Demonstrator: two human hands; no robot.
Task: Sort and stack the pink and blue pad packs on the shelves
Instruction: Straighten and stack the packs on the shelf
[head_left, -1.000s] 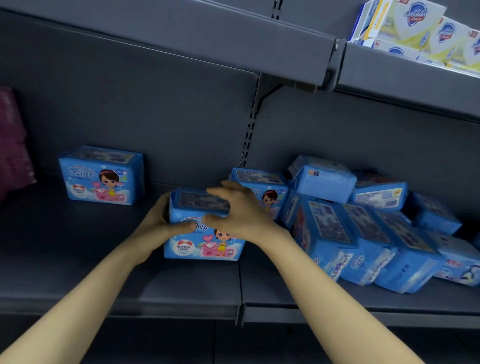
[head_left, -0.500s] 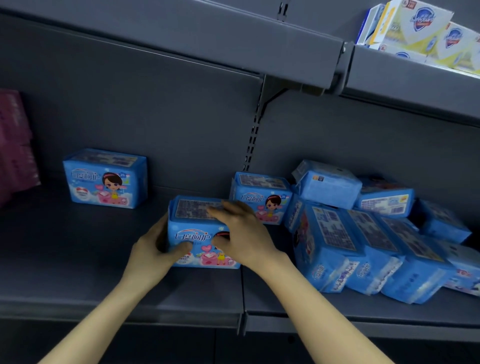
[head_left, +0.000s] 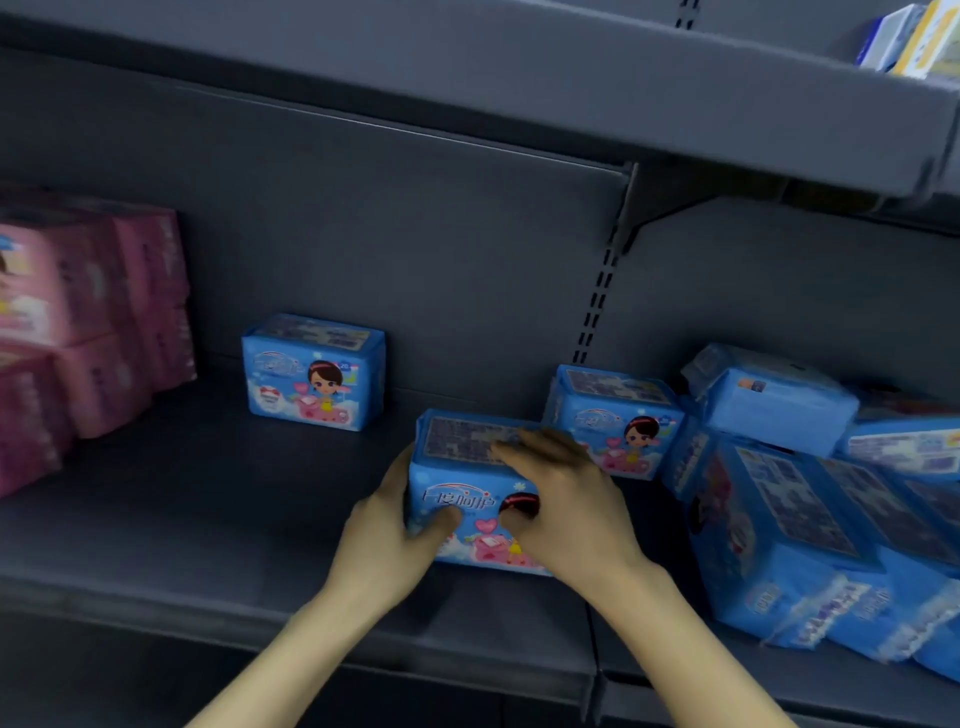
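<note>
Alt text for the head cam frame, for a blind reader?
Two hands grip a blue pad pack on a grey shelf, the left hand at its left side, the right hand over its top and front. Two more blue packs stand behind it, a jumbled blue pile lies right, stacked pink packs far left.

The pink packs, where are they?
In the head view, the pink packs sit stacked at the far left of the shelf, to the left of the lone blue pack standing by the back wall.
</note>
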